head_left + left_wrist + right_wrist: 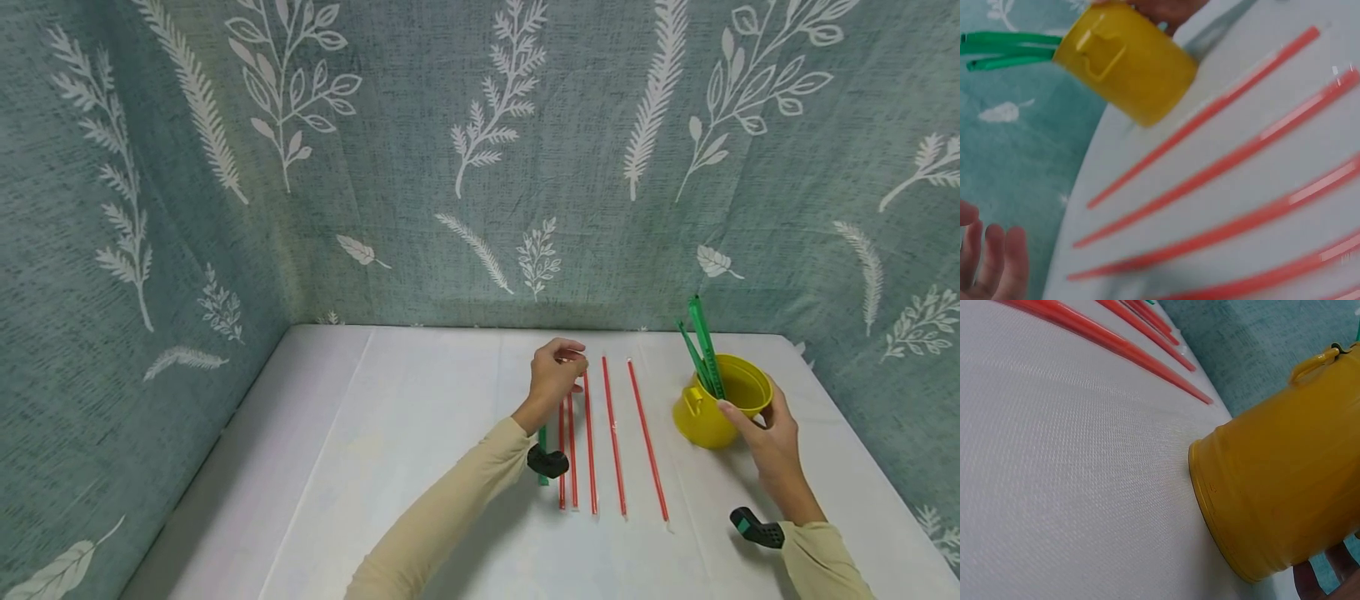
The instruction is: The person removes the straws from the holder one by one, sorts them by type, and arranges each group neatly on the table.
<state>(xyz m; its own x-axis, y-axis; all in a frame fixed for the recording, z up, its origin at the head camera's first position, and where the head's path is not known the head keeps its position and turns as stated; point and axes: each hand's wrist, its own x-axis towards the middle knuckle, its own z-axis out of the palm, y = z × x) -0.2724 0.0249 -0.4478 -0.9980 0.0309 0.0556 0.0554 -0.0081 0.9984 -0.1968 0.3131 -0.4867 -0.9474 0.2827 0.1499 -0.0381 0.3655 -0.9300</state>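
My right hand (776, 450) grips the rim of a small yellow bucket (701, 421), thumb at the front and fingers round the far side. Green wrapped straws (705, 350) stand tilted in the bucket, their tops above its rim. My left hand (555, 375) is over the far ends of the red straws, fingers bent loosely; in the left wrist view its fingers (1007, 262) hold nothing. Several red straws (612, 433) in clear wrappers lie side by side on the table. One green straw (543, 479) lies at the left of the row, partly hidden by the left wrist.
The white-covered table (360, 467) meets a grey-green leaf-patterned cloth (405, 150) at the back and sides. Dark wrist devices sit on both wrists, the left one (547, 461) over the straws and the right one (756, 528) near the bucket.
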